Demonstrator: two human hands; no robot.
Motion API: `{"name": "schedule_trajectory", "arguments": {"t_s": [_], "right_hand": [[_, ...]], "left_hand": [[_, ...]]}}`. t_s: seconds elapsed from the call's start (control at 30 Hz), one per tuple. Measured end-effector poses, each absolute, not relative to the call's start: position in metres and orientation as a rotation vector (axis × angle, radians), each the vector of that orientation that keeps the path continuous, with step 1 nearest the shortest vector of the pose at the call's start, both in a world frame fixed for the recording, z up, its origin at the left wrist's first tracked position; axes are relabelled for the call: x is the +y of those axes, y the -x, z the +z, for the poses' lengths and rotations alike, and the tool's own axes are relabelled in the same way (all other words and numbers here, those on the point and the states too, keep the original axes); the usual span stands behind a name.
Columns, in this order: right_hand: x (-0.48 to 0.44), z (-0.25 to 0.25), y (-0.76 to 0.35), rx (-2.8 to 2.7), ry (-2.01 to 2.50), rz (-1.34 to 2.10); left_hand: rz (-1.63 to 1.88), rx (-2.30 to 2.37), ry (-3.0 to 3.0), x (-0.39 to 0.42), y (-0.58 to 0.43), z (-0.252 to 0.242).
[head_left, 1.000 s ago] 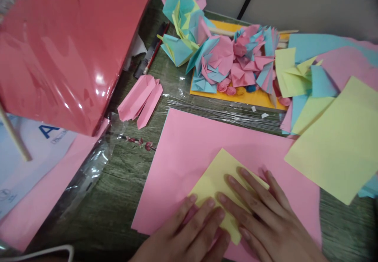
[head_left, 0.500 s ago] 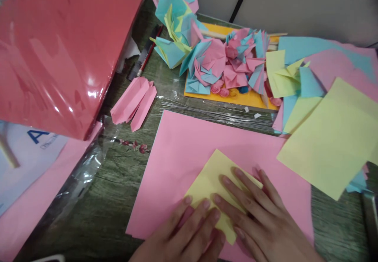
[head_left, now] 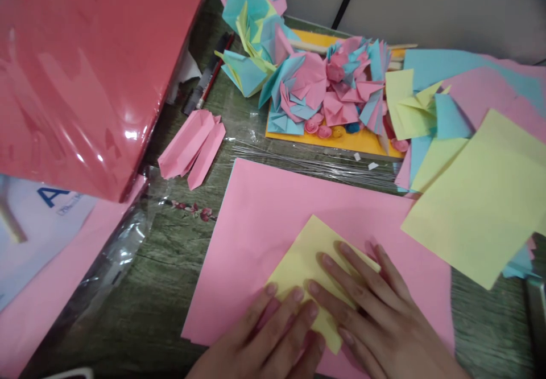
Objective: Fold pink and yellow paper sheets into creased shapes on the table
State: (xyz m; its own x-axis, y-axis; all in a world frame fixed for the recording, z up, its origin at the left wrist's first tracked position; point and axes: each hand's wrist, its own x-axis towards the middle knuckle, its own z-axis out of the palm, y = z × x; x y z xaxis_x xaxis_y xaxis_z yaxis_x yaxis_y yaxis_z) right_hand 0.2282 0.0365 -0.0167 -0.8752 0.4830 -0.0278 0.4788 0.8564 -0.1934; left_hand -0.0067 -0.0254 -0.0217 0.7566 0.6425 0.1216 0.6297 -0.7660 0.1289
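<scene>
A yellow sheet of paper (head_left: 298, 256) lies at an angle on a stack of pink paper (head_left: 273, 197), its lower part covered by both hands. My left hand (head_left: 273, 336) rests on its lower left edge, fingers stretched out and a little apart. Spread over the right half of the sheet, my right hand (head_left: 375, 305) lies with its fingertips on the paper. Neither hand grasps anything. Whether the sheet is folded under my fingers is hidden.
Thin wires (head_left: 315, 165) lie behind the pink stack. Folded paper flowers (head_left: 307, 80) crowd a yellow-orange board (head_left: 279, 126). Pink folded strips (head_left: 191, 145) and a plastic-wrapped red paper pack (head_left: 94, 71) are on the left. Larger yellow paper (head_left: 478, 197) overlaps blue and pink sheets at right.
Both hands and the yellow sheet stay in the same place. Only the camera view has shifted very slightly.
</scene>
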Motion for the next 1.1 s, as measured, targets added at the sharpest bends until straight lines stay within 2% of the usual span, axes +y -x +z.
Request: {"name": "schedule_trajectory", "arguments": {"t_s": [0.23, 1.1], "right_hand": [[0.0368, -0.0208, -0.2289, -3.0, 0.748, 0.316], [0.0362, -0.0217, -0.2301, -2.99, 0.719, 0.309]], "left_hand": [[0.307, 1.06, -2.866, -0.0267, 0.007, -0.0233], [0.207, 1.046, -2.849, -0.0269, 0.0086, -0.0187]]}}
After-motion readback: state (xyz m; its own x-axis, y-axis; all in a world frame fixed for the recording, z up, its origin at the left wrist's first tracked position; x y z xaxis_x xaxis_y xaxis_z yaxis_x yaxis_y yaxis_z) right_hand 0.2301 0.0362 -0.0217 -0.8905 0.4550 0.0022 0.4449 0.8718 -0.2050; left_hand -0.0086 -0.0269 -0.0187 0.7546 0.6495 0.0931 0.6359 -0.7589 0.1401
